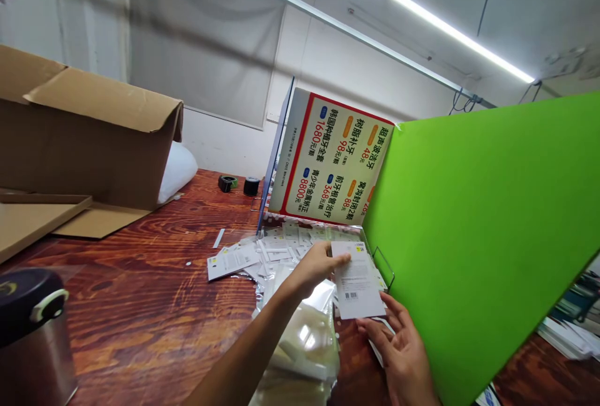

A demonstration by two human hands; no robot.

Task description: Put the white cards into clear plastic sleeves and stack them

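Note:
A white printed card (359, 287) with a barcode and a small yellow mark is raised above the table. My left hand (319, 265) is closed on its upper left edge, the thumb lying across its face. At the card's lower right corner, my right hand (400, 346) has its thumb and fingertips around the edges. Another white item (377, 356) is partly hidden beside that hand. Below my left forearm lies a stack of clear plastic sleeves (304, 337). Loose white cards (234, 259) are heaped behind the sleeves.
A green panel (478, 225) rises close on the right, joined to an upright printed price board (337, 156). Left on the wood-grain table (154, 293) are a cardboard box (89, 143) and a metal flask (37, 343). Tape rolls (252, 186) sit near the back.

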